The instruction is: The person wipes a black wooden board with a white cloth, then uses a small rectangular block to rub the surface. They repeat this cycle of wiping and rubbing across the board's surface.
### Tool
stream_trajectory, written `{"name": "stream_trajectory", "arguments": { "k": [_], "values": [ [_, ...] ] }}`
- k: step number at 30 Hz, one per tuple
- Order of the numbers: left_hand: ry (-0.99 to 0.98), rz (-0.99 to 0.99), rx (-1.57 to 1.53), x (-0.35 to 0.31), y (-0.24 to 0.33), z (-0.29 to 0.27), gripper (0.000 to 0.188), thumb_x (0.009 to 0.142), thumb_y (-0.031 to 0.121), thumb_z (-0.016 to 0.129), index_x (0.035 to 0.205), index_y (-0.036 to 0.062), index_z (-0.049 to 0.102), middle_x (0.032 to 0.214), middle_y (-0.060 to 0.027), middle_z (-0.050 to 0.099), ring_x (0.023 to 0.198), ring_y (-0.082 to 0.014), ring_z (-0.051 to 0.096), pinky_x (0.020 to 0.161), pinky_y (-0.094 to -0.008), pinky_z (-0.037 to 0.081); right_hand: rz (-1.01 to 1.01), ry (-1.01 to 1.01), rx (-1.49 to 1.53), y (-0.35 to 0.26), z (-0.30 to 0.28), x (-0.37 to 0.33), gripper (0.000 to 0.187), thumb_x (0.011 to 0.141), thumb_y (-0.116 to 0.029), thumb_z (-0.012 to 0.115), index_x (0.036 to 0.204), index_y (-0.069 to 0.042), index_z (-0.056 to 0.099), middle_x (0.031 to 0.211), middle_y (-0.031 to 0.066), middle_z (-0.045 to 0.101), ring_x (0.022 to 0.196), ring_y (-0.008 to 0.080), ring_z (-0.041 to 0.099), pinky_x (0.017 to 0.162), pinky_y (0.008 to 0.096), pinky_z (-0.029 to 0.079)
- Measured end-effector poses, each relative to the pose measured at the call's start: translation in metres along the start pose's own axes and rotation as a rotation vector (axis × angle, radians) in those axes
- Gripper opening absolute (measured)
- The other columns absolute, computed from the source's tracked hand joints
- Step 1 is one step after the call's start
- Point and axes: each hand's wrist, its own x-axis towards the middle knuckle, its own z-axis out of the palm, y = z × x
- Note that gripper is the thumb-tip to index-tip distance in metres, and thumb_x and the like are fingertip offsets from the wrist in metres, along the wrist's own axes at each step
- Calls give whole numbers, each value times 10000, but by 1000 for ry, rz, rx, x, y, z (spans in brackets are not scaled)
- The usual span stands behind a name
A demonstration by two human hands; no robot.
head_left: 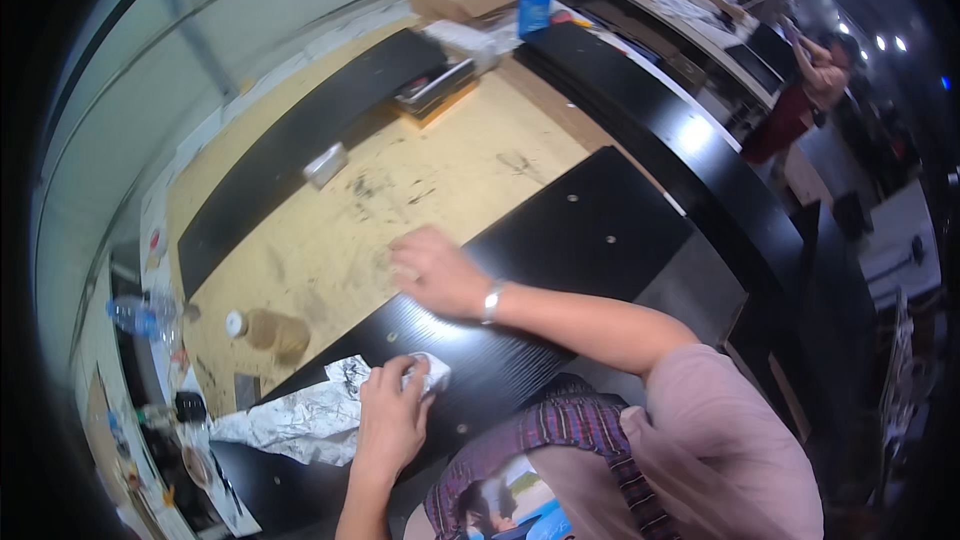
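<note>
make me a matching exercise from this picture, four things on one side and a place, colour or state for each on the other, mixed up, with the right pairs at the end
Column one
1. left hand
2. right hand
3. bottle nearest the left hand
4. tall blue bottle

Column two
a. yellowish-brown in colour
b. near the top edge of the picture
c. holding a white wad
d. has a silver band at its wrist

Right pairs
1-c, 2-d, 3-a, 4-b
</note>
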Motion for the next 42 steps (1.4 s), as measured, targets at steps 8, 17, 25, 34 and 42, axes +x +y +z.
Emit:
{"name": "stream_trajectory", "arguments": {
  "k": [8, 17, 25, 34, 42],
  "values": [
    [-104, 333, 228, 76, 30, 9, 668, 760, 78, 776, 1401, 167, 609, 1427, -9, 586, 1258, -312, 546, 1101, -621, 373, 813, 299, -684, 81, -254, -177, 418, 916, -281, 716, 1169, 47, 665, 1167, 221, 669, 1126, 403, 623, 966, 491, 505],
    [-65, 557, 140, 297, 140, 120, 542, 980, 248, 652, 1486, 108, 519, 1574, -69, 485, 1493, -306, 403, 1208, -584, 311, 990, 506, -111, 101, -250, -221, 423, 1010, -310, 645, 805, 60, 638, 594, 207, 519, 527, 271, 473, 571, 411, 417],
    [-314, 454, 131, 216, 127, 83, 668, 866, 166, 786, 1492, 164, 554, 1588, -74, 495, 1503, -332, 414, 1224, -609, 271, 944, 739, 151, 101, -246, -229, 329, 1012, -227, 649, 839, 53, 655, 584, 115, 478, 563, 117, 442, 550, 339, 402],
    [37, 410, 164, 349, 142, 131, 398, 955, 172, 684, 1333, 53, 639, 1511, -111, 555, 1336, -332, 568, 1183, -563, 363, 1000, 686, 93, 99, -249, -220, 296, 1003, -226, 648, 839, 17, 690, 665, 195, 612, 572, 316, 598, 571, 386, 457],
    [81, 390, 103, 351, 139, 129, 327, 945, 129, 675, 1252, 15, 678, 1432, -98, 629, 1209, -338, 626, 1043, -476, 456, 897, 745, 132, 103, -242, -220, 286, 1007, -174, 631, 831, 49, 660, 707, 176, 602, 623, 281, 574, 583, 381, 448]
  ]
}}
